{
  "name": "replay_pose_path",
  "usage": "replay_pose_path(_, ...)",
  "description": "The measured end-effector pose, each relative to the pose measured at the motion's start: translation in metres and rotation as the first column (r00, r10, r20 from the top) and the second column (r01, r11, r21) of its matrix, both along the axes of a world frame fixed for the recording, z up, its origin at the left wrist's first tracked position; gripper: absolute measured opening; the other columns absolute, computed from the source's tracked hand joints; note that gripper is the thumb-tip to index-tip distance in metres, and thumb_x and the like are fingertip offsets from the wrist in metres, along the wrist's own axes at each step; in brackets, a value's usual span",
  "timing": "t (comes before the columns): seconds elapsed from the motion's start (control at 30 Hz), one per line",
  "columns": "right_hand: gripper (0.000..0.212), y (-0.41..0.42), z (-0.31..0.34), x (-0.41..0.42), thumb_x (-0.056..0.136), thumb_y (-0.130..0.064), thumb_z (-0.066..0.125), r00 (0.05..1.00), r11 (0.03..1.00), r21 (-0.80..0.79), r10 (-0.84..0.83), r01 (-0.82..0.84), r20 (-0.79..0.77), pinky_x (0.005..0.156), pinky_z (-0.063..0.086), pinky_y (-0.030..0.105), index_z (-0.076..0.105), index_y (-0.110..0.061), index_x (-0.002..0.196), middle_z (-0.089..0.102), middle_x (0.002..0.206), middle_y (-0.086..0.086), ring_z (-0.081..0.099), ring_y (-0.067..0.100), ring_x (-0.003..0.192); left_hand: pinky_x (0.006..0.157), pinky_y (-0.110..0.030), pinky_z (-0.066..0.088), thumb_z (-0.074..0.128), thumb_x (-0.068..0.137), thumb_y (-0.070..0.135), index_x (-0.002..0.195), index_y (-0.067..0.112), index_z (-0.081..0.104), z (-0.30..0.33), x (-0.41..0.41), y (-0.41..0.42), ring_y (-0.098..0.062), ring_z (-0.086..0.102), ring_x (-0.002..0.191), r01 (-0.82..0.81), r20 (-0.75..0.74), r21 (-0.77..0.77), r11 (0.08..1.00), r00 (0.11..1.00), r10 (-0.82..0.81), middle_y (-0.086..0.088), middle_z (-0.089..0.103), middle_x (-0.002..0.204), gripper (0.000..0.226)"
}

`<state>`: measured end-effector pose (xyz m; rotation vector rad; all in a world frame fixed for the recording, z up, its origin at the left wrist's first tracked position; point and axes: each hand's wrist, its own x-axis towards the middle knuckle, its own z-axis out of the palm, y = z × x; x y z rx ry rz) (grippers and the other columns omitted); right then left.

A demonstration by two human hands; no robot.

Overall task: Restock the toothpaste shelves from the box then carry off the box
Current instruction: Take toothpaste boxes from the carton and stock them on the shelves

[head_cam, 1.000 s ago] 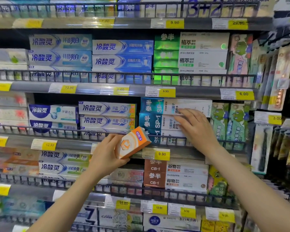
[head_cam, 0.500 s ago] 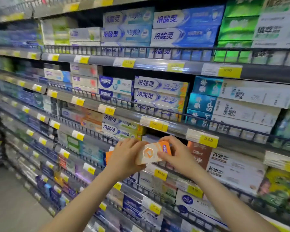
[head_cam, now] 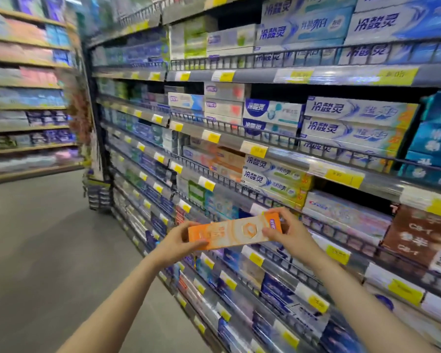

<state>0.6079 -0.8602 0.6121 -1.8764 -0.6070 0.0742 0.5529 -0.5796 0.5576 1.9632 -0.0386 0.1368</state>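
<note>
Gripping the orange toothpaste carton (head_cam: 233, 231) at its ends, left hand (head_cam: 178, 242) and right hand (head_cam: 288, 231) hold it lengthwise along the shelf rail (head_cam: 278, 200).

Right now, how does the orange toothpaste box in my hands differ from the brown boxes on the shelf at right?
The orange toothpaste box is off the shelf, gripped at its ends by the left hand and right hand; the brown boxes sit stacked behind a wire rail. The orange one is tilted; the brown ones lie flat. Both are long cartons.
</note>
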Motion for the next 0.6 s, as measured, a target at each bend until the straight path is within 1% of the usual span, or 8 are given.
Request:
replay_pose_path(0.03,0.027,0.016,-0.004,0.0,0.086,-0.009,0.064,1.0,1.0,0.009,-0.003,0.003,-0.021,0.061,0.052,0.018,0.05,-0.02,0.107,0.058,0.099,0.002,0.061,0.012,0.082,0.066,-0.023,0.053,0.075,0.076,0.034,0.109,0.02,0.056,-0.003,-0.002,0.012,-0.008,0.067,0.077,-0.014,-0.017,-0.027,1.0,1.0,0.014,-0.003,0.065,0.098,0.041)
replay_pose_path(0.1,0.035,0.048,-0.013,-0.001,0.084,-0.01,0.067,0.995,0.993,0.098,-0.054,0.062,-0.089,0.062,0.053,0.018,0.047,-0.017,0.111,0.057,0.105,0.004,0.062,0.012,0.085,0.063,-0.023,0.052,0.074,0.078,0.02,0.109,0.015,0.057,-0.007,-0.007,0.041,-0.008,0.066,0.071,-0.057,-0.037,-0.069,0.996,0.998,0.055,-0.004,0.066,0.093,0.035)
replay_pose_path(0.17,0.048,0.084,-0.025,-0.001,0.075,-0.018,0.076,0.973,0.95,0.277,-0.082,0.141,-0.215,0.063,0.053,0.02,0.047,-0.014,0.114,0.058,0.113,0.008,0.062,0.015,0.09,0.059,-0.021,0.051,0.074,0.078,0.017,0.105,0.016,0.058,-0.008,-0.011,0.073,-0.008,0.066,0.068,-0.087,-0.041,-0.089,0.992,0.996,0.084,-0.004,0.067,0.09,0.031)
replay_pose_path(0.27,0.089,0.14,-0.048,-0.007,0.038,-0.048,0.091,0.904,0.882,0.44,0.039,0.169,-0.427,0.073,0.056,0.03,0.057,-0.009,0.11,0.067,0.108,0.014,0.066,0.024,0.09,0.058,-0.021,0.052,0.075,0.077,0.013,0.103,0.013,0.058,-0.008,-0.015,0.12,-0.009,0.067,0.068,-0.085,-0.053,-0.137,0.987,0.996,0.079,-0.006,0.066,0.09,0.031)
replay_pose_path(0.33,0.094,0.175,-0.061,-0.012,0.034,-0.043,0.092,0.871,0.854,0.489,0.096,0.176,-0.481,0.081,0.055,0.038,0.058,-0.003,0.112,0.068,0.106,0.018,0.065,0.03,0.094,0.06,-0.021,0.052,0.081,0.069,0.026,0.103,0.013,0.058,-0.008,-0.02,0.148,-0.009,0.067,0.071,-0.074,-0.052,-0.124,0.99,0.996,0.068,-0.007,0.066,0.093,0.043)
replay_pose_path(0.4,0.086,0.208,-0.064,-0.016,0.038,-0.036,0.093,0.868,0.834,0.519,0.106,0.189,-0.486,0.075,0.056,0.036,0.058,-0.002,0.11,0.069,0.104,0.017,0.066,0.03,0.094,0.061,-0.023,0.053,0.083,0.063,0.033,0.104,0.016,0.058,-0.01,-0.022,0.178,-0.01,0.066,0.075,-0.084,-0.048,-0.132,0.988,0.996,0.079,-0.009,0.065,0.096,0.051)
replay_pose_path(0.5,0.036,0.248,-0.058,-0.014,0.075,-0.007,0.072,0.87,0.808,0.547,0.092,0.22,-0.485,0.066,0.057,0.029,0.058,-0.004,0.108,0.069,0.098,0.014,0.068,0.025,0.086,0.07,-0.033,0.057,0.087,0.056,0.042,0.116,0.032,0.049,-0.016,-0.023,0.219,-0.017,0.066,0.085,-0.099,0.017,-0.095,0.991,0.995,0.101,-0.009,0.062,0.106,0.071)
replay_pose_path(0.6,0.025,0.281,-0.054,-0.006,0.086,-0.001,0.061,0.872,0.826,0.52,0.074,0.219,-0.485,0.07,0.058,0.028,0.057,-0.004,0.11,0.067,0.105,0.015,0.066,0.025,0.091,0.083,-0.029,0.054,0.088,0.057,0.025,0.132,0.038,0.037,-0.02,-0.022,0.246,-0.013,0.061,0.102,-0.054,0.107,0.003,0.999,0.993,0.053,0.003,0.052,0.121,0.091)
